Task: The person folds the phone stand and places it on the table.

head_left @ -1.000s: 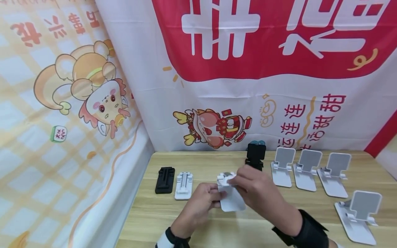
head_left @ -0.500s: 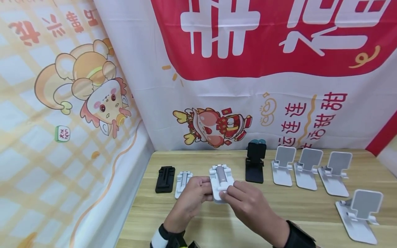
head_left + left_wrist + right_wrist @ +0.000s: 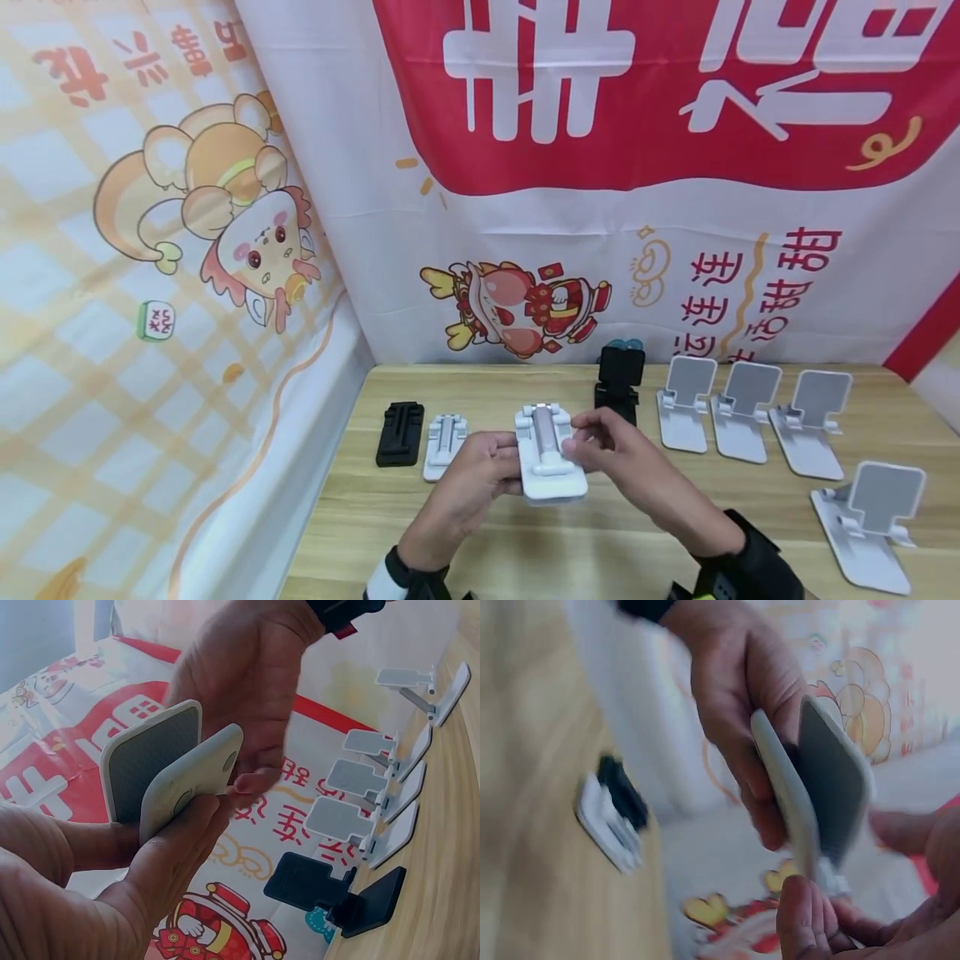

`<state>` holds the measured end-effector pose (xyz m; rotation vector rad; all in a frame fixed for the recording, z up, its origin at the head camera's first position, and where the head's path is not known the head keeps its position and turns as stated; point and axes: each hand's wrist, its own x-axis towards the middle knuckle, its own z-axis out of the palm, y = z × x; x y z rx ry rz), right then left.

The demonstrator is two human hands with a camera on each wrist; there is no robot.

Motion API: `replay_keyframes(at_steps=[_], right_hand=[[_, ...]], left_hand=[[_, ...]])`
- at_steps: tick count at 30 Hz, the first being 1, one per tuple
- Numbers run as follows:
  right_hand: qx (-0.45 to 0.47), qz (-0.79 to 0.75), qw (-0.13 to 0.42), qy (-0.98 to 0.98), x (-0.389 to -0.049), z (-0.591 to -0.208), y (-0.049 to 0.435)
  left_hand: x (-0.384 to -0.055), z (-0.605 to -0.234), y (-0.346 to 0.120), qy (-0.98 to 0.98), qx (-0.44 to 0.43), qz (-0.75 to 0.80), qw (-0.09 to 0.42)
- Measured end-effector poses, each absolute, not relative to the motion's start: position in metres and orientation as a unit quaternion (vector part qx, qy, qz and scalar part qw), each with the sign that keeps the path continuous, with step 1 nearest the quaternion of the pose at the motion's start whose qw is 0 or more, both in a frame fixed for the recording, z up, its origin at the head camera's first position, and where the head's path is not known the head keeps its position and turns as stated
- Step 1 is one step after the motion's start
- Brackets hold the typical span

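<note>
A white folding phone stand (image 3: 549,467) is held above the table, its grey telescopic arm facing up in the head view. Both wrist views show its grey-padded plate (image 3: 154,761) and base (image 3: 196,780) a little apart. My left hand (image 3: 480,475) grips the stand's left side, the thumb (image 3: 109,844) reaching into the gap while the fingers lie along the base. At the opposite edge, my right hand (image 3: 626,454) holds the stand between thumb and fingertips (image 3: 799,900). Blur in the right wrist view softens that contact.
A folded black stand (image 3: 399,435) and a folded white stand (image 3: 446,446) lie at the left. Further right, an unfolded black stand (image 3: 618,385) and several unfolded white stands (image 3: 746,412) stand on the wooden table (image 3: 360,533). Printed cloth (image 3: 525,225) hangs behind.
The stand turned from its plain side to the arm side, then shifted slightly right and tilted. My right hand moved from the hinge to the lower corner, then up along the right edge.
</note>
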<state>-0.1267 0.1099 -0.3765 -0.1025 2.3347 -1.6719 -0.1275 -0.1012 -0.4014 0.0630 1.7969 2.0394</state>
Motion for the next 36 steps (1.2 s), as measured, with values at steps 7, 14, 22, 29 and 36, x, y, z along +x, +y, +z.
replay_keyframes(at_steps=[7,14,22,29,36], right_hand=[[0.006,-0.649,0.249,0.718,-0.134,-0.385,0.115],[0.001,-0.660,0.270,0.701,-0.135,-0.384,0.119],[-0.008,-0.657,0.266,0.705,-0.135,-0.385,0.119],[-0.011,-0.660,0.264,0.703,-0.135,-0.386,0.119],[-0.005,-0.659,0.255,0.708,-0.135,-0.387,0.119]], left_hand=[[-0.124,-0.403,-0.098,0.652,0.030,0.730,0.203],[-0.126,-0.402,-0.104,0.591,0.039,0.765,0.253],[-0.128,-0.400,-0.105,0.564,0.043,0.778,0.274],[-0.125,-0.401,-0.100,0.605,0.032,0.757,0.246],[-0.124,-0.401,-0.096,0.622,0.026,0.746,0.236]])
